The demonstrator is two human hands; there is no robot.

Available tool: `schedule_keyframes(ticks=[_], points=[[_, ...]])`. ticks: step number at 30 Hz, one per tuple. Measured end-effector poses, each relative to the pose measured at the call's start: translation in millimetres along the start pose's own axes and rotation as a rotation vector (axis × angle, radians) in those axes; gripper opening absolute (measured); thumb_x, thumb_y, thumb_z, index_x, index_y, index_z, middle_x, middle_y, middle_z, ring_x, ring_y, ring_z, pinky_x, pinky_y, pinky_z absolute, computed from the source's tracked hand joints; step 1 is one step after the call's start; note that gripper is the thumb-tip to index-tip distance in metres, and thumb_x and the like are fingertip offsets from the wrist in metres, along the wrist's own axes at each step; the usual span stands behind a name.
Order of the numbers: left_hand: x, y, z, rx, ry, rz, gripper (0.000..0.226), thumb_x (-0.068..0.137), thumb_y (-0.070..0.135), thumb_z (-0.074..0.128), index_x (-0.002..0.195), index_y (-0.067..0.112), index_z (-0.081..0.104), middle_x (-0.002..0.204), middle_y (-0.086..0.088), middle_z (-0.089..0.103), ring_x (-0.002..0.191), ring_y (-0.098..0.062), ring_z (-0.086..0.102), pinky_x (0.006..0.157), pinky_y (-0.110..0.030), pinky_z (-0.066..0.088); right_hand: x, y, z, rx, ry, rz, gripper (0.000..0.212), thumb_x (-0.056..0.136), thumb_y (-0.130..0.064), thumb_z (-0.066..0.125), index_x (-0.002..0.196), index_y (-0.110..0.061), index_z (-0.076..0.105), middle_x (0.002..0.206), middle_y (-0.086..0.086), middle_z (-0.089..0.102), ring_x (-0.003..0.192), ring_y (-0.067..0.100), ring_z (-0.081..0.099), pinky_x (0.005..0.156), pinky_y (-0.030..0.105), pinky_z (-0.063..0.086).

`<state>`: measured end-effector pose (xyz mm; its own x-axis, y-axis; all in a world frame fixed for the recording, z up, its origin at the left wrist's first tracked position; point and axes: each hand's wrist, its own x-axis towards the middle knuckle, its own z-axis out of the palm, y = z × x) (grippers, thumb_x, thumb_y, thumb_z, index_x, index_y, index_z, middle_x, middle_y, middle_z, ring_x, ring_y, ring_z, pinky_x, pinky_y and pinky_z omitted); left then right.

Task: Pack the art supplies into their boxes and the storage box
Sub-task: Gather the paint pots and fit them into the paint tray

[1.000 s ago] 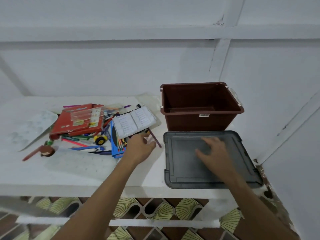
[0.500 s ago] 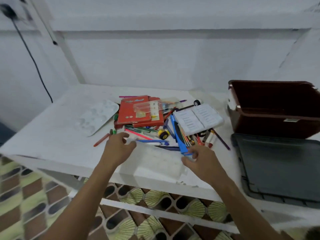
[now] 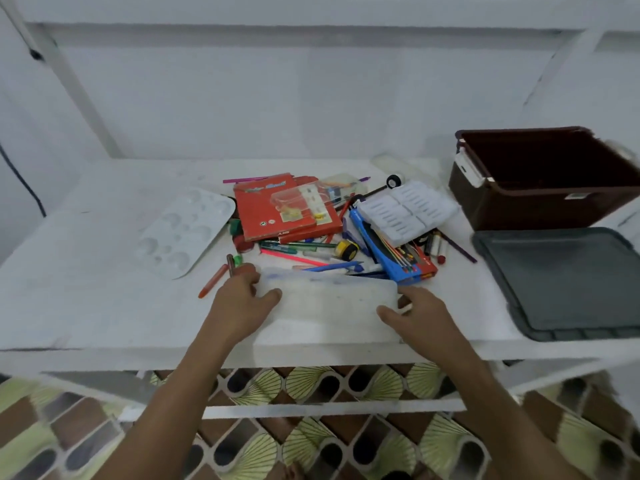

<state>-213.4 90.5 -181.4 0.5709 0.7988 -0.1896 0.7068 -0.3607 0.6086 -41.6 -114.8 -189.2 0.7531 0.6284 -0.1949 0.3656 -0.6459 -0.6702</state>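
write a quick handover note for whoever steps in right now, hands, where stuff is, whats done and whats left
Left hand and right hand grip the two ends of a translucent white case at the table's front edge.
Loose pens, red boxes and blue pencil box lie piled mid-table; white palette to their left.
Brown storage box looks empty, grey lid off in front.
Done: nothing packed. Left: everything.

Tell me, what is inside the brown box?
Nothing shows inside the brown box. Only its dark walls can be seen, and the near wall hides the bottom, so something small could lie there unseen. Its grey lid lies on the table in front.
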Motion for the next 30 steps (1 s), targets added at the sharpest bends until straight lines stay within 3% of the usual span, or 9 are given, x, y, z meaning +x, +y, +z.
schedule_keyframes(ticks=[5,8,10,13,16,18,22,25,30], points=[[-20,-9,-15,-0.295,0.102,0.004,0.040,0.081,0.043,0.069,0.110,0.026,0.048,0.103,0.007,0.058,0.089,-0.013,0.059,0.067,-0.028,0.044,-10,-10,-3,0.316,0.074,-0.002,0.042,0.085,-0.044,0.064,0.121,-0.025,0.052,0.109,-0.005,0.058,0.091,0.009,0.062,0.078,0.033,0.056],[-28,-16,-14,-0.446,0.102,-0.024,0.043,0.080,0.051,0.067,0.113,0.036,0.044,0.106,0.008,0.056,0.097,-0.013,0.059,0.082,-0.037,0.051,-14,-13,-1,0.521,0.116,-0.012,0.027,0.088,-0.043,0.058,0.102,-0.020,0.060,0.099,-0.003,0.062,0.095,0.014,0.062,0.083,0.038,0.056],[-35,-19,-13,-0.587,0.091,-0.019,0.031,0.081,0.059,0.063,0.106,0.053,0.046,0.107,0.006,0.056,0.100,-0.012,0.059,0.089,-0.042,0.051,-18,-13,2,0.639,0.134,0.001,0.027,0.090,-0.039,0.055,0.092,-0.013,0.061,0.088,0.000,0.061,0.089,0.014,0.062,0.085,0.036,0.056],[-43,-23,-10,-0.636,0.080,0.020,0.017,0.086,0.058,0.056,0.095,0.071,0.049,0.104,0.008,0.060,0.098,-0.013,0.060,0.086,-0.035,0.049,-21,-5,9,0.690,0.148,0.026,0.024,0.089,-0.036,0.059,0.089,-0.012,0.061,0.081,0.000,0.061,0.083,0.014,0.062,0.087,0.038,0.055],[-45,-33,-5,-0.547,0.092,0.010,0.034,0.085,0.044,0.063,0.118,0.041,0.057,0.112,0.007,0.058,0.107,-0.015,0.057,0.078,-0.023,0.043,-20,5,15,0.684,0.126,0.051,0.018,0.087,-0.027,0.065,0.101,-0.018,0.061,0.094,0.001,0.064,0.092,0.015,0.063,0.091,0.040,0.052],[-43,-41,-2,-0.545,0.077,0.003,0.038,0.083,0.038,0.068,0.118,0.028,0.058,0.118,0.010,0.056,0.112,-0.012,0.055,0.079,-0.019,0.043,-19,7,17,0.681,0.106,0.068,0.028,0.085,-0.017,0.067,0.111,-0.020,0.057,0.100,0.001,0.064,0.095,0.012,0.062,0.087,0.032,0.052],[-39,-53,1,-0.473,0.066,0.016,0.042,0.080,0.039,0.072,0.118,0.030,0.055,0.111,0.016,0.058,0.098,-0.010,0.061,0.077,-0.023,0.049,-19,11,22,0.640,0.109,0.042,0.036,0.085,-0.008,0.066,0.116,-0.022,0.053,0.100,0.000,0.064,0.092,0.009,0.063,0.070,0.017,0.050],[-34,-55,2,-0.412,0.064,0.024,0.053,0.080,0.035,0.073,0.126,0.033,0.049,0.103,0.011,0.060,0.080,-0.011,0.063,0.066,-0.022,0.049,-18,14,24,0.573,0.139,0.012,0.037,0.084,-0.006,0.066,0.116,-0.022,0.054,0.100,0.001,0.064,0.092,0.010,0.062,0.072,0.018,0.048],[-25,-54,-1,-0.317,0.066,0.028,0.054,0.083,0.034,0.070,0.133,0.027,0.050,0.106,0.009,0.061,0.080,-0.006,0.062,0.061,-0.014,0.043,-12,14,22,0.487,0.114,-0.005,0.045,0.083,-0.008,0.066,0.123,-0.023,0.050,0.102,0.001,0.063,0.086,0.013,0.060,0.070,0.019,0.046]])
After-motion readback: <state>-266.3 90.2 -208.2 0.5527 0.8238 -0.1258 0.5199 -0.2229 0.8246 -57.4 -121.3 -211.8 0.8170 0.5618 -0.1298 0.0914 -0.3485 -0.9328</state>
